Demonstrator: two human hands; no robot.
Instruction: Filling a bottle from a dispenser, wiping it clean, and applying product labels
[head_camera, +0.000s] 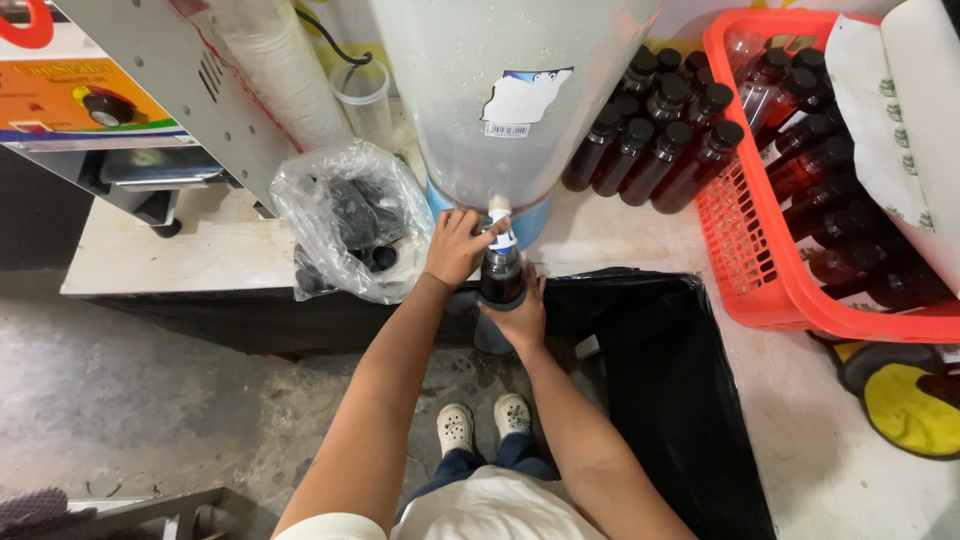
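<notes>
Left hand (455, 247) grip pinching dispenser tap (497, 215), right hand (517, 318) grip wrapped around dark bottle (501, 272) held under the tap at surface (200, 255) edge, capped bottles (650, 130) beside red basket (760, 270).

1. My right hand (517, 318) covers the lower part of the bottle (501, 272), so its base is hidden.
2. My left hand (457, 245) hides the side of the tap (497, 213).
3. At twelve o'clock, the top edge cuts off the dispenser tank (500, 80).
4. At three o'clock, white paper (900, 120) hides part of the red basket (760, 270).
5. The dark pieces inside the plastic bag (350, 220) are too blurred to identify.
</notes>
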